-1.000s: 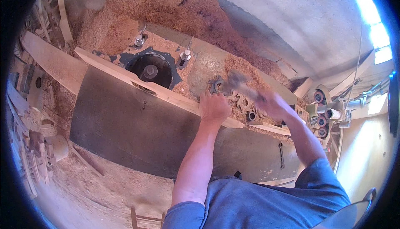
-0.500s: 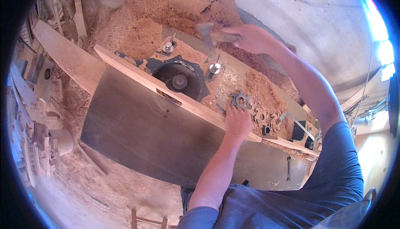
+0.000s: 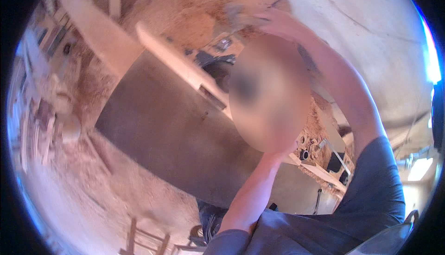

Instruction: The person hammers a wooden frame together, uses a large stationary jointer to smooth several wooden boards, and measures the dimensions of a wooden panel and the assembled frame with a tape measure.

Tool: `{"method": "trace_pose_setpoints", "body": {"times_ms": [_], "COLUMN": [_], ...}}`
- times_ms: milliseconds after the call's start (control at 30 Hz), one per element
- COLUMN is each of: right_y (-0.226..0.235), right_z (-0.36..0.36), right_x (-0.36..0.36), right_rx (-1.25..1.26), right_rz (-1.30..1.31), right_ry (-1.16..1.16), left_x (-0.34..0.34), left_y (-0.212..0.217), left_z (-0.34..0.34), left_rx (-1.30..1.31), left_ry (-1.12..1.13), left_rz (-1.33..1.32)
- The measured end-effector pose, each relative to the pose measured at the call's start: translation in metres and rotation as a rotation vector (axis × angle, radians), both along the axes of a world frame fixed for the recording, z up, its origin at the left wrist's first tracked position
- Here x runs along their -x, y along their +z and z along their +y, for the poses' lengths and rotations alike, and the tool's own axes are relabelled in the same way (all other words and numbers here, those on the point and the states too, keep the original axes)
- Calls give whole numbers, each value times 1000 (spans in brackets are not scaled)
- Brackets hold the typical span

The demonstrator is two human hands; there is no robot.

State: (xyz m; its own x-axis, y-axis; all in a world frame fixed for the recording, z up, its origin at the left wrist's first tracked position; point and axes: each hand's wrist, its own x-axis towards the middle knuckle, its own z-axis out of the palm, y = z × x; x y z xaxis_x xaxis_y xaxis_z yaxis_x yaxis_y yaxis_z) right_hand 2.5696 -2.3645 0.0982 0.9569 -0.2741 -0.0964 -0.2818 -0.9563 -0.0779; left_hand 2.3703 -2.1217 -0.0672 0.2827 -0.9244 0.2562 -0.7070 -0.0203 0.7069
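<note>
My right hand, smeared by motion, reaches over the far side of the machine. It grips what looks like a flat brush with a greyish head, held above the sawdust. A round blurred patch covers most of my left hand; only its wrist edge shows, at the near side of the wooden fence board. Its fingers and anything under them are hidden. Behind the board lies a dark round spindle opening, partly covered by the patch. A metal clamp post stands beyond it.
The grey metal machine table spreads before me. Metal rings and a bent metal bar lie right of my left wrist. A wrench rests near the table's right end. Sawdust is heaped at the back; a wooden stool stands lower left.
The whole scene has shifted rightward in the picture. My right hand has carried the brush farther away and left over the machine. The toothed cutter by my left hand is now hidden by the blur.
</note>
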Motion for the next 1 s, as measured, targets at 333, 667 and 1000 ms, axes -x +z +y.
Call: {"method": "trace_pose_setpoints", "body": {"times_ms": [333, 667, 1000], "right_y": [-47, -125, -115], "right_z": [53, 26, 458], "right_x": [353, 503, 439], "right_rx": [-753, -180, -856], "right_rz": [145, 42, 146], "right_ry": [-765, -340, 216], "left_x": [8, 129, 359], "left_y": [7, -29, -31], "left_z": [18, 324, 661], "left_rx": [-332, 188, -218], "left_ry": [-103, 697, 1820], "left_rz": [-6, -58, -48]}}
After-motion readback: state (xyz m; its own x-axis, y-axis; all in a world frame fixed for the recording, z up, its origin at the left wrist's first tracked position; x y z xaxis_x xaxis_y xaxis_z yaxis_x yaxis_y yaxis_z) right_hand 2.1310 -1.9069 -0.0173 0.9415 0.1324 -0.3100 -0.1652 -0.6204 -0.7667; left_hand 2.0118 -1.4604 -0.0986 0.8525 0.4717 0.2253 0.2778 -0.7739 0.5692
